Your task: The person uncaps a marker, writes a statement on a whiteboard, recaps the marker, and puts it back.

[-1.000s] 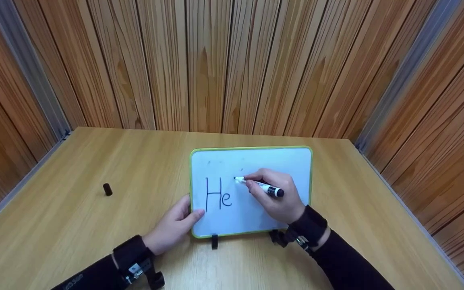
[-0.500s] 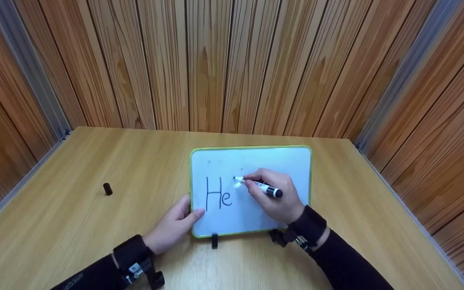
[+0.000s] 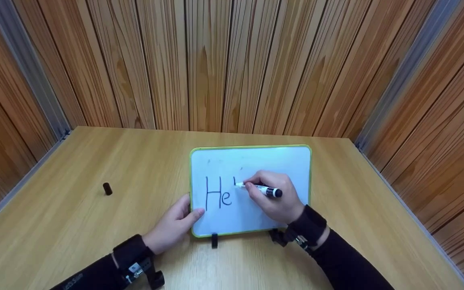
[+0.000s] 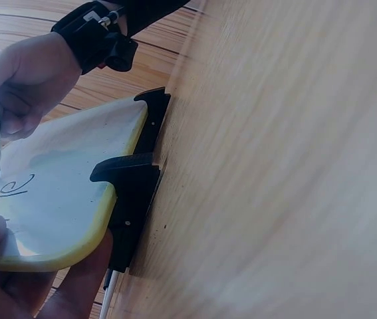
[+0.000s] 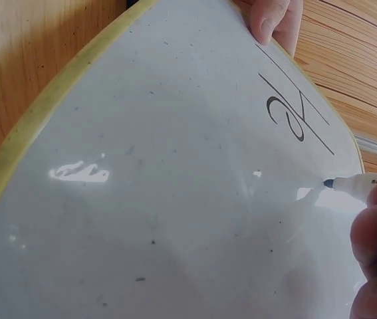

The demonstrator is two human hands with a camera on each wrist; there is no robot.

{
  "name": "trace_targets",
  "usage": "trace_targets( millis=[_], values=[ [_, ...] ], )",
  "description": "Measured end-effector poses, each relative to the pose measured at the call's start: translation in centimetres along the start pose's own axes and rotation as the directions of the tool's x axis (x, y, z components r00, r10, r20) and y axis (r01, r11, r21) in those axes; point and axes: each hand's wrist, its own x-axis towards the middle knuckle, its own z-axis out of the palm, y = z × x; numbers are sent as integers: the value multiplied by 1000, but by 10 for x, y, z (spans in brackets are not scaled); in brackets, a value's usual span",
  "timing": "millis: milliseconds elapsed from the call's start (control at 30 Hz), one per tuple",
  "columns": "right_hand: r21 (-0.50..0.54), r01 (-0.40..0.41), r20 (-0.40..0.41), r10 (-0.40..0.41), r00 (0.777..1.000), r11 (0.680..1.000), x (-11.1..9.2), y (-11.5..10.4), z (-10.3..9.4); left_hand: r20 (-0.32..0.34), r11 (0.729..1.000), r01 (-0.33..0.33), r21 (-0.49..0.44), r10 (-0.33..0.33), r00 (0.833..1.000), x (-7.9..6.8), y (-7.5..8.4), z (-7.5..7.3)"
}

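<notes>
A small whiteboard (image 3: 256,217) with a yellow-green rim leans upright on a black stand (image 4: 135,206), its front lip showing under the lower edge. Black letters "He" (image 3: 218,195) are written on the left half, with a short stroke just right of them. My right hand (image 3: 277,195) pinches a white marker (image 3: 260,189) with a black end; its dark tip (image 5: 329,183) is at the board's surface at the foot of that stroke. My left hand (image 3: 175,225) grips the board's lower left edge, thumb on the front face and the other fingers behind, seen in the left wrist view.
A dark marker cap (image 3: 107,189) lies on the wooden table (image 3: 75,225) left of the board. Wood-panelled walls (image 3: 208,64) stand behind the table and on both sides. Small specks and faint marks dot the board's face.
The marker tip has moved down a little, leaving a short vertical stroke right of "He". The left hand keeps its grip on the board, and the cap has not moved.
</notes>
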Motion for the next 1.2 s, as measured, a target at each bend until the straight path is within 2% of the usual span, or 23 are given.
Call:
trace_targets(
  millis=[333, 700, 1000, 1200],
  values=[
    [44, -10, 39, 8, 999, 999, -1, -3, 1, -13, 1000, 11, 13, -11, 1000, 0, 1, 0],
    [47, -82, 141, 74, 987, 996, -5, -3, 0, -15, 1000, 21, 10, -21, 1000, 0, 2, 0],
    [76, -67, 173, 53, 984, 995, -6, -3, 2, -10, 1000, -11, 13, 11, 1000, 0, 0, 1],
    [79, -92, 208, 74, 975, 993, -6, -2, 1, -20, 1000, 4, 21, -4, 1000, 0, 0, 1]
  ],
)
